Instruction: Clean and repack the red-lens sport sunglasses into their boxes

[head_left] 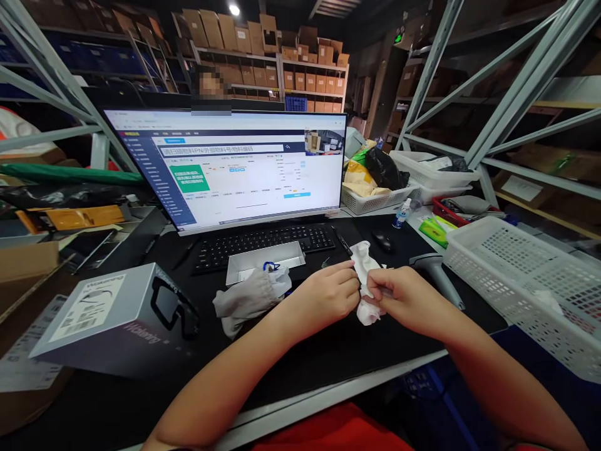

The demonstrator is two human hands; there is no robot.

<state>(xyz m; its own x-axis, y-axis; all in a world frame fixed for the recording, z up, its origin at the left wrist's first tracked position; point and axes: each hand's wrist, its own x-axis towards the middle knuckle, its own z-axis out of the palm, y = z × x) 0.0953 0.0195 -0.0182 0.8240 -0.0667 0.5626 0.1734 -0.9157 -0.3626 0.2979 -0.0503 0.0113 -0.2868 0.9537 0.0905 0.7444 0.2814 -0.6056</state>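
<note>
A crumpled white cloth [367, 285] is pinched between my left hand [326, 294] and my right hand [404, 295] above the black desk mat [300, 351]. Its lower end hangs below my fingers, and its middle is partly hidden by them. To the left of my left hand lies a grey cloth pouch [248, 304] with a blue clip [271, 267] at its mouth. The pouch rests against a shallow metal tray [277, 260]. A handheld barcode scanner [436, 279] lies just beyond my right hand.
A keyboard [265, 247] and a black mouse [382, 240] sit before a large monitor [225, 169]. A white perforated basket [530, 288] stands at the right, and a grey box [113, 319] with black glasses at the left. Metal shelving and cartons surround the desk, with a person [211, 84] behind the monitor.
</note>
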